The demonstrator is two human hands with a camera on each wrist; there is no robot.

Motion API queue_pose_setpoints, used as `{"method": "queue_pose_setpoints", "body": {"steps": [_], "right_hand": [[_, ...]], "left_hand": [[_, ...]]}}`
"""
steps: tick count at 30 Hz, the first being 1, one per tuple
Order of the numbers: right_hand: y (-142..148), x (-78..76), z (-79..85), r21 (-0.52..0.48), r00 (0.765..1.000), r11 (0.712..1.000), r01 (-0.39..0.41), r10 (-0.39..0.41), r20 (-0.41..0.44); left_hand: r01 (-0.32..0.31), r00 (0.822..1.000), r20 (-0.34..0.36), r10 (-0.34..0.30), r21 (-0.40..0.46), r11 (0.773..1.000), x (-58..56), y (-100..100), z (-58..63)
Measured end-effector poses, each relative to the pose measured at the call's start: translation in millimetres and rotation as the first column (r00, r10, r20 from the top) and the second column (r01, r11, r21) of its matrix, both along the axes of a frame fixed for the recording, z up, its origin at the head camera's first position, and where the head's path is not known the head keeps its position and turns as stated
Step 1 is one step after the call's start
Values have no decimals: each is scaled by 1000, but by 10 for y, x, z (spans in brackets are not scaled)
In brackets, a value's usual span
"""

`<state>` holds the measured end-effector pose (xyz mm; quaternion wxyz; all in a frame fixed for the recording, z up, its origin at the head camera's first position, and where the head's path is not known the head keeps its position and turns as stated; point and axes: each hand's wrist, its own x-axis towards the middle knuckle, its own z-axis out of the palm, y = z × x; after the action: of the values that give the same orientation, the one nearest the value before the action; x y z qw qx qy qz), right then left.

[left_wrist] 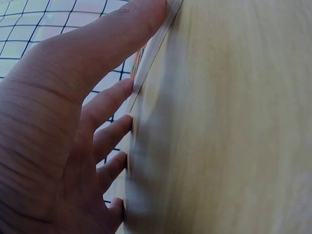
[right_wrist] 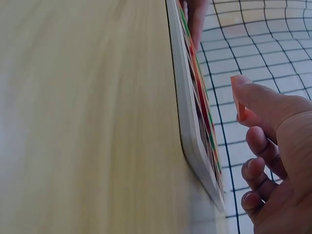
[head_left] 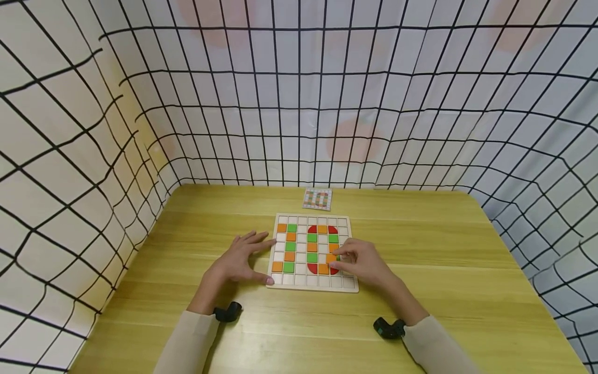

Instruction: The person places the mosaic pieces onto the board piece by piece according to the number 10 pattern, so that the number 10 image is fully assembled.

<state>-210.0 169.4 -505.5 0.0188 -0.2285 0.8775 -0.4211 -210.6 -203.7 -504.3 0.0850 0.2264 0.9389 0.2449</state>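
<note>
A pale wooden grid board [head_left: 300,281] lies on the table, with orange, green and red tiles in some of its squares. My right hand [head_left: 366,261] pinches an orange square tile [right_wrist: 237,100] between thumb and index finger; the right wrist view has it raised off the board's face, the other fingers curling loosely. In the head view that tile overlaps the board's lower right tiles. My left hand [head_left: 237,258] is spread at the board's left side, thumb at the near corner and fingertips by the left edge.
Behind the board lies a small printed card [head_left: 317,199] showing a coloured grid pattern. Black netting [head_left: 299,109] over pale sheeting rises at the table's back and both sides. The wooden table [head_left: 448,270] extends to either side of the board.
</note>
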Motion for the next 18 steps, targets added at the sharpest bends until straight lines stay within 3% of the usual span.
{"method": "queue_pose_setpoints", "body": {"steps": [18], "right_hand": [[-506, -21, -93, 30, 998, 998, -47, 46, 37]], "left_hand": [[-2, 1000, 5, 2, -16, 1000, -4, 0, 2]]}}
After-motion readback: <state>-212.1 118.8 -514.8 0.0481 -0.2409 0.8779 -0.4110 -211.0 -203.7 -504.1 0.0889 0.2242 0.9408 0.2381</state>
